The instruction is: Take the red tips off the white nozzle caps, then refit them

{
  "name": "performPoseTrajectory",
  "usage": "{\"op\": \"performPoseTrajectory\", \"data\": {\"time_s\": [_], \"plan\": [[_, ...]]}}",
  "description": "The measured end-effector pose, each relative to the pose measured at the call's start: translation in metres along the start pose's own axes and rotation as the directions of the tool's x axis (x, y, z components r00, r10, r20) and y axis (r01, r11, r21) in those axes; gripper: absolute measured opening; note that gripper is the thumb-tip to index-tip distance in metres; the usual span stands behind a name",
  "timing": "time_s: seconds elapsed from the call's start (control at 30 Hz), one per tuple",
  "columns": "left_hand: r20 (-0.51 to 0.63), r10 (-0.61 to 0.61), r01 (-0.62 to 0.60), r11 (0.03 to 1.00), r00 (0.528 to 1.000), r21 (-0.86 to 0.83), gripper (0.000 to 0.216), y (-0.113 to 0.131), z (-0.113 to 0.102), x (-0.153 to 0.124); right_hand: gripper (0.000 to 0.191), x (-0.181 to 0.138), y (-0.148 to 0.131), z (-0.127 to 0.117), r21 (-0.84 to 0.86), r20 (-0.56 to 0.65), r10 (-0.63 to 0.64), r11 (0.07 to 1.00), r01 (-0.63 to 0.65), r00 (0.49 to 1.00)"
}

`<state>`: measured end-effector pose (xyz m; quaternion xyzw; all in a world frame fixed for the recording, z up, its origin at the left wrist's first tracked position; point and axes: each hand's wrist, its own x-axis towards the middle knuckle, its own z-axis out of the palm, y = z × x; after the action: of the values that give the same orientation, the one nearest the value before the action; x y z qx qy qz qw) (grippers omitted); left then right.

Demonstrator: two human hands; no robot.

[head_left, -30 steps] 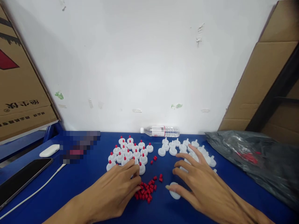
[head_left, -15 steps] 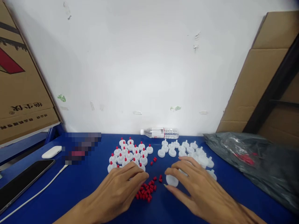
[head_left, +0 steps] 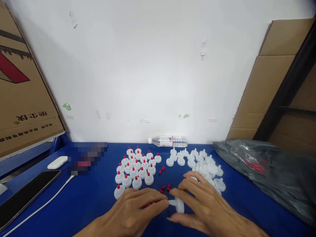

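A white plastic nozzle cap (head_left: 180,205) lies on its side between the thumb and fingers of my right hand (head_left: 203,200), its thin spout pointing left. My left hand (head_left: 138,209) is closed in a pinch, its fingertips meeting at the spout's tip; whatever they hold is hidden. Loose small red caps (head_left: 169,186) lie on the blue table (head_left: 98,187), some partly covered by my left hand. On the left stand several white nozzle caps (head_left: 149,178) with red tips. Bare white nozzle caps (head_left: 181,161) cluster beyond my right hand.
A clear plastic bottle (head_left: 168,141) lies against the wall. At left are a phone (head_left: 29,197), a white case (head_left: 57,162) and a white cable (head_left: 41,205). A dark plastic bag (head_left: 271,174) covers the right side, and cardboard (head_left: 261,89) leans behind it.
My right hand has brought the nozzle cap nearer and turned it so its spout points left. My left hand has moved right, its fingertips meeting the spout.
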<state>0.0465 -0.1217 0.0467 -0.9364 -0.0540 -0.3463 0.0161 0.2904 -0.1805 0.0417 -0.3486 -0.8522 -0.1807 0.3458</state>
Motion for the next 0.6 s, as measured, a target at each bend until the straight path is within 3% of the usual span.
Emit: {"op": "performPoseTrajectory", "data": {"time_s": [0.3, 0.6], "plan": [[-0.113, 0.024, -0.017, 0.998, 0.993, 0.055, 0.03, 0.0, 0.0039, -0.0022, 0.037, 0.0002, 0.0031, 0.0024, 0.018, -0.011, -0.025, 1.0, 0.025, 1.0], [-0.126, 0.049, -0.045, 0.998, 0.991, 0.034, 0.023, 0.0003, 0.0054, -0.0007, 0.036, 0.0025, 0.0022, 0.0008, 0.022, -0.031, -0.076, 0.997, 0.077, 0.997]]}}
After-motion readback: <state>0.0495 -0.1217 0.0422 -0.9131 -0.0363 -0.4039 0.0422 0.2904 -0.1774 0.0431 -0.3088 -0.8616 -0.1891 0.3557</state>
